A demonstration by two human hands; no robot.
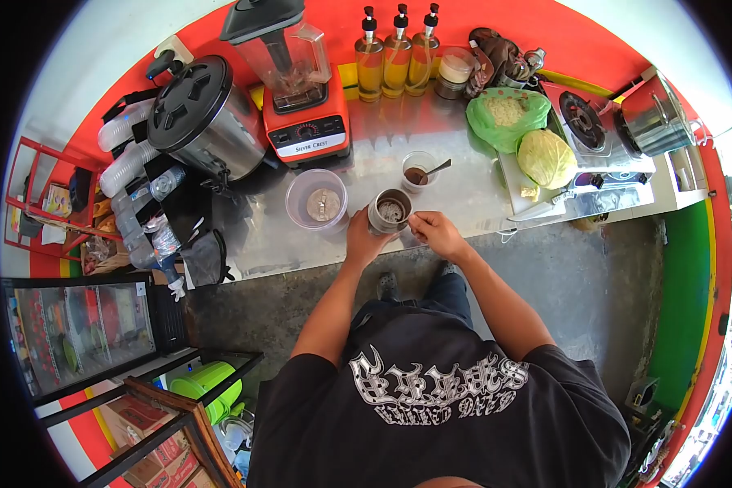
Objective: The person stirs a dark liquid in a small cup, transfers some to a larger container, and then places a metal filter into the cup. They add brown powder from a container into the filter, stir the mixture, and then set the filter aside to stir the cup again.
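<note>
A metal mug [374,215] with brown, bubbly liquid [393,211] inside is held over the counter's front edge. My left hand [368,239] wraps around its left side, and my right hand [436,233] is closed at its right side, where a handle seems to be; the fingers hide most of it. Just behind the mug stands a small clear plastic cup [407,162] of brown powder [416,176], with a spoon [440,166] leaning in it. To the left sits a clear plastic tub [295,198] containing a round, pale item [324,206] I cannot identify.
The steel counter [366,146] carries a red blender [307,130], a large metal container [211,122] and pump bottles [396,61]. Rightward are a cabbage [547,159], a green bag [500,130], a knife [538,210] and a gas stove [602,134] bearing a pot [655,118].
</note>
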